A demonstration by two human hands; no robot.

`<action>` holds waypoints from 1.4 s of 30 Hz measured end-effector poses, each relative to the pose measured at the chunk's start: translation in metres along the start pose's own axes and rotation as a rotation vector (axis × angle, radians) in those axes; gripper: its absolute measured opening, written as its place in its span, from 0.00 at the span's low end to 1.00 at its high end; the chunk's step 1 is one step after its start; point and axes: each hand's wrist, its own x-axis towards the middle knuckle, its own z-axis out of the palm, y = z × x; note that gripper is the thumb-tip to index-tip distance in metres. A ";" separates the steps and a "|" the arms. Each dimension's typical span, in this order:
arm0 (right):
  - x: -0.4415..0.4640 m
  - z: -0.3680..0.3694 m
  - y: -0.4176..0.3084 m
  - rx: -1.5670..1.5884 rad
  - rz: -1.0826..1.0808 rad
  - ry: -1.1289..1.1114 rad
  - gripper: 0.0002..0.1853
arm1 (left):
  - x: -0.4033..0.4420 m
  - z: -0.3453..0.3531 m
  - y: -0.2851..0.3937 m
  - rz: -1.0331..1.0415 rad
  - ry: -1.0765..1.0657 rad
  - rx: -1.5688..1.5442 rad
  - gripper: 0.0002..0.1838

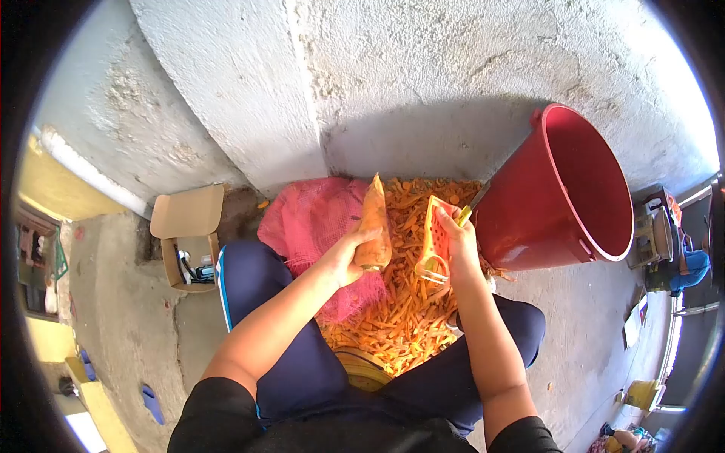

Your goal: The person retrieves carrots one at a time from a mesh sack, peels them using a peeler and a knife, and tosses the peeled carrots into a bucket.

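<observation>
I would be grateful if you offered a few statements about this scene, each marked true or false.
1. The left hand holds a carrot. True.
2. The right hand holds a spoon. False: it holds an orange slotted tool.
3. The carrot touches the tool. False: a gap shows between them.
4. A red bucket is on the picture's right. True.
5. The cardboard box is shut. False: its lid is open.

Food-prep area, rough wall [423,60], concrete floor [128,302], carrot peelings [408,311]
</observation>
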 end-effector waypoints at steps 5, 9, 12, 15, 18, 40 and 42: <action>0.006 0.008 0.014 -0.026 -0.249 0.128 0.06 | 0.021 0.009 -0.008 -0.051 -0.049 -0.055 0.21; 0.003 0.020 0.005 -0.160 -0.388 0.133 0.08 | 0.019 0.021 -0.013 -0.165 -0.062 0.092 0.21; 0.002 0.021 0.004 -0.291 -0.459 0.128 0.09 | 0.019 0.034 -0.018 -0.151 -0.066 -0.012 0.21; -0.003 0.027 0.001 -0.467 -0.498 0.177 0.09 | 0.022 0.038 -0.018 -0.187 -0.041 -0.104 0.21; -0.001 0.025 0.004 -0.567 -0.514 0.232 0.09 | 0.022 0.039 -0.019 -0.206 0.012 -0.059 0.22; 0.028 -0.028 -0.027 -0.494 -0.628 0.554 0.10 | -0.003 0.025 -0.019 -0.136 -0.128 0.589 0.36; 0.017 -0.014 -0.019 -0.523 -0.679 0.453 0.11 | 0.004 0.022 -0.018 -0.123 0.014 0.656 0.38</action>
